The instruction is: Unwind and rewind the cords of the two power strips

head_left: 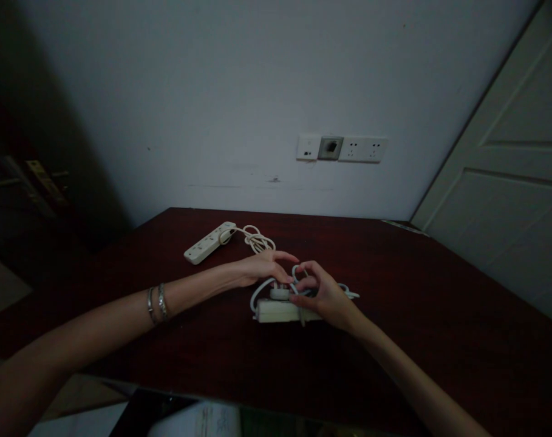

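Note:
A white power strip (280, 311) lies near the middle of the dark red table, its white cord (256, 297) looped around and above it. A plug (280, 294) rests just behind the strip, prongs pointing away. My left hand (269, 266), with bracelets on the wrist, reaches over from the left, its fingers closed at the cord loops. From the right, my right hand (319, 294) pinches a loop of the same cord between curled fingers. Farther back on the left is a second white power strip (209, 243) with a bundled cord (258, 240).
The dark red table (203, 352) meets a pale wall (212, 91) with sockets (362, 149) on it. A white panelled door (517, 164) stands at the right, a dark door (43, 182) at the left. Below the front edge, a white object (198, 419) shows.

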